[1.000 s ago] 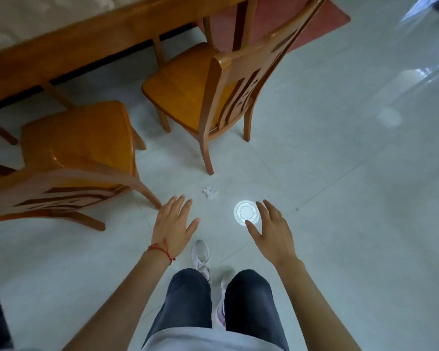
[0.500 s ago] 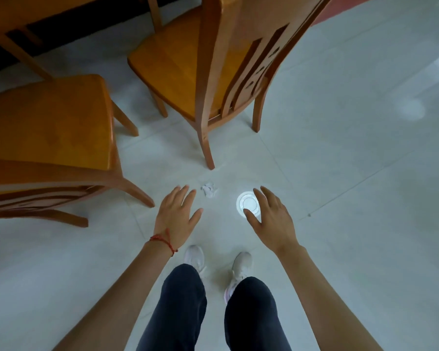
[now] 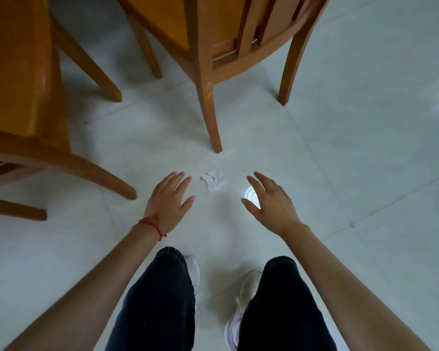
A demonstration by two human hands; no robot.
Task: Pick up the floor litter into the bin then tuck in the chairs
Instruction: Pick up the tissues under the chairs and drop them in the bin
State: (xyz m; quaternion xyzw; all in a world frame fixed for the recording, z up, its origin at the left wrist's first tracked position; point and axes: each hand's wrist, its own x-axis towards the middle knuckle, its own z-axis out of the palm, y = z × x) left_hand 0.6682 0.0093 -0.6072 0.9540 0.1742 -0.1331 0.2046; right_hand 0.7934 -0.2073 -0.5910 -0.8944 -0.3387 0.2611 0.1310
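Observation:
A crumpled white paper scrap [image 3: 213, 181] lies on the pale tiled floor between my two hands. A round white plastic lid [image 3: 252, 196] lies just right of it, partly hidden under my right hand [image 3: 270, 202], which hovers over it with fingers spread and holds nothing. My left hand [image 3: 169, 198], with a red string at the wrist, reaches out flat a little left of the paper scrap, fingers straight, apart from it. No bin is in view.
Two wooden chairs stand ahead: one [image 3: 23, 97] at the left, one [image 3: 213, 46] at the top middle, whose rear leg [image 3: 211, 117] ends just beyond the paper. My legs and white shoes [image 3: 241, 295] fill the bottom. Tiled floor spreads to the right.
The view has dropped closer to the floor. Both hands have moved forward; my right hand now covers most of the lid, and my left is nearer the paper scrap.

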